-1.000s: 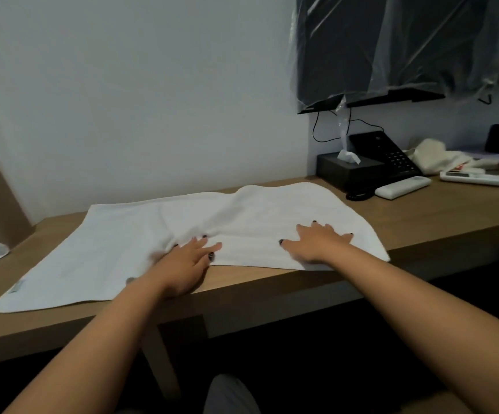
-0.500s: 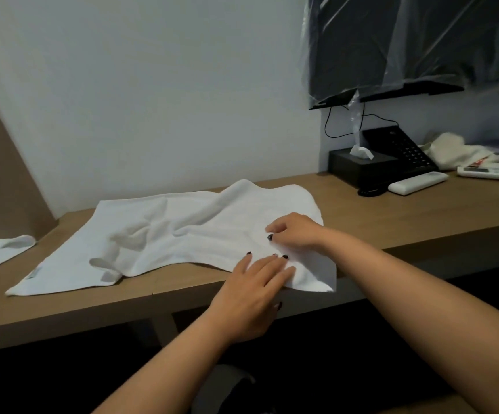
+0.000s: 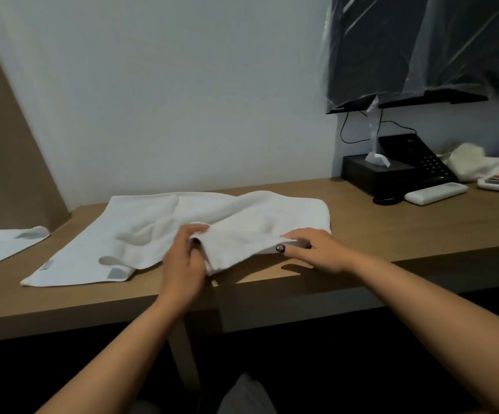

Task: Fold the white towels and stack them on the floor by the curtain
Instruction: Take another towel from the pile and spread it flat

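With the white towel (image 3: pixel 164 231) lying rumpled along the desk's (image 3: pixel 391 228) front edge, the left hand (image 3: pixel 182 264) and the right hand (image 3: pixel 314 249) each pinch its lifted near-right flap, and the bunched middle could probably trap creases if the fold is carried over unsmoothed.

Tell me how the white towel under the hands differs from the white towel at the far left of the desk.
The white towel under the hands lies wholly in view, mid-desk; the white towel at the far left is cut off by the frame edge. The first is rumpled, its right end gripped by the left hand and right hand; the second lies flat and untouched. Both are white cloth on the long brown wooden desk.
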The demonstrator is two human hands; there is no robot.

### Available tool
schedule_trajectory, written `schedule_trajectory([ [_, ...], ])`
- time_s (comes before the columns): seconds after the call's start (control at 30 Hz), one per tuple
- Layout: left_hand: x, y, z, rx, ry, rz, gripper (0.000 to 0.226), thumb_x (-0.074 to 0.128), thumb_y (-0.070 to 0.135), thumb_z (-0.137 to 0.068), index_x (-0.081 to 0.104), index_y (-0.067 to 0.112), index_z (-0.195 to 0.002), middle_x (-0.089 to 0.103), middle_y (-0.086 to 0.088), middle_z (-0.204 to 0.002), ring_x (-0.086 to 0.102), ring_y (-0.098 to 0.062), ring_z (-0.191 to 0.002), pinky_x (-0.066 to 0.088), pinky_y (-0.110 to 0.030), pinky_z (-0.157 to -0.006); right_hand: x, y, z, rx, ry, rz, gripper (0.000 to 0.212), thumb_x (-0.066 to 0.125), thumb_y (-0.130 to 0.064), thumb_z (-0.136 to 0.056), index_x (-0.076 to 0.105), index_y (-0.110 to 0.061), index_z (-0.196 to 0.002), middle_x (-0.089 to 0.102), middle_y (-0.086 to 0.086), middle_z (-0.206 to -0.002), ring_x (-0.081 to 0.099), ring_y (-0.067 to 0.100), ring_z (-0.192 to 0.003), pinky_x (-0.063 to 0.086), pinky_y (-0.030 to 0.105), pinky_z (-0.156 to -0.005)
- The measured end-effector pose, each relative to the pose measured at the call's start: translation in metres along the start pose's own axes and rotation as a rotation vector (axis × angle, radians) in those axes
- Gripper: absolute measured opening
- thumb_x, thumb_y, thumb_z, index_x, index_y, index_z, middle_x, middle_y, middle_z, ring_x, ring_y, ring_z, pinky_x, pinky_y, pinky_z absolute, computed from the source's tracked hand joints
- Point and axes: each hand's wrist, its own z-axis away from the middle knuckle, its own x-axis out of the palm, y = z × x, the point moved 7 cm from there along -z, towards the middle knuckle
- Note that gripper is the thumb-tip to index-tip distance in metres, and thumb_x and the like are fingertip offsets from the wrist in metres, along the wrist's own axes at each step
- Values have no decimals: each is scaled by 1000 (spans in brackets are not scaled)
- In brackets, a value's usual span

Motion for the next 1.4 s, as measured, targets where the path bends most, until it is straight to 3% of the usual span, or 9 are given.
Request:
schedule_trajectory([
  [0.13, -44, -29, -16, -188, 157, 25, 34, 41, -1, -94, 62, 24, -101, 64, 4, -110, 57, -20, -110, 48, -38, -93, 13, -19, -11, -57, 63, 175, 46, 59, -48, -91, 54, -31, -132, 55, -13, -121, 50, 13, -114, 39, 35, -102],
  [0.3, -114, -68, -16, -575, 551, 154, 21, 46, 16, -96, 64, 12, -106, 58, -3, -106, 51, -18, -98, 39, -30, -80, 9, -22, -29, -29, 237, 218, 20, 52, -24, -93, 68, -29, -104, 63, -10, -107, 53, 15, -104, 30, 35, -89],
  [0.43, -141, -115, -7, -783, 669, 357, 12, 52, 14, -91, 64, 13, -87, 66, -4, -101, 62, -22, -98, 51, -36, -80, 6, -27, -36, -67, 251, 158, 18, 53, -17, -95, 68, -20, -85, 57, -5, -91, 57, 17, -89, 46, 34, -79],
  [0.57, -147, -119, -6, -792, 558, 229, 28, 46, 31, -100, 62, 11, -111, 62, -5, -119, 56, -27, -112, 45, -42, -102, 6, -41, -36, -191, 333, 76, 19, 56, -9, -94, 70, -17, -102, 60, -3, -104, 56, 13, -95, 49, 30, -83],
  [0.7, -140, -94, -19, -676, 474, 121, 39, 33, 24, -105, 50, 13, -138, 52, -8, -138, 46, -30, -126, 37, -36, -98, -3, -44, -36, -149, 385, -116, 19, 51, -8, -97, 67, -17, -99, 64, -2, -95, 60, 18, -89, 48, 29, -73],
  [0.9, -127, -82, -52, -611, 305, -157, 39, 29, 26, -105, 53, 9, -131, 56, -17, -130, 51, -37, -119, 38, -43, -97, -16, -63, -37, -122, 369, -264, 16, 49, -22, -101, 64, -21, -103, 64, 0, -94, 61, 21, -87, 53, 43, -78],
  [1.03, -102, -88, -54, -678, 37, -399, 47, 21, 32, -106, 48, 8, -137, 51, -16, -139, 46, -36, -127, 30, -45, -107, -23, -90, -35, -167, 367, -209, 21, 49, -28, -101, 62, -22, -85, 64, 0, -82, 60, 21, -76, 49, 38, -67],
  [1.17, -76, -94, -43, -596, -266, -624, 47, 16, 31, -106, 43, 15, -140, 43, -9, -148, 33, -30, -139, 20, -47, -115, -16, -110, -31, -172, 206, -135, 27, 50, -33, -100, 66, -13, -93, 65, 3, -88, 63, 24, -83, 52, 41, -76],
  [1.4, -64, -70, -22, -396, -332, -471, 43, 23, 29, -107, 54, 9, -130, 49, -15, -143, 41, -32, -133, 25, -38, -112, -29, -126, -22, -175, 131, -154, 34, 54, -31, -97, 66, 1, -98, 67, 20, -96, 59, 23, -76, 43, 33, -69],
])
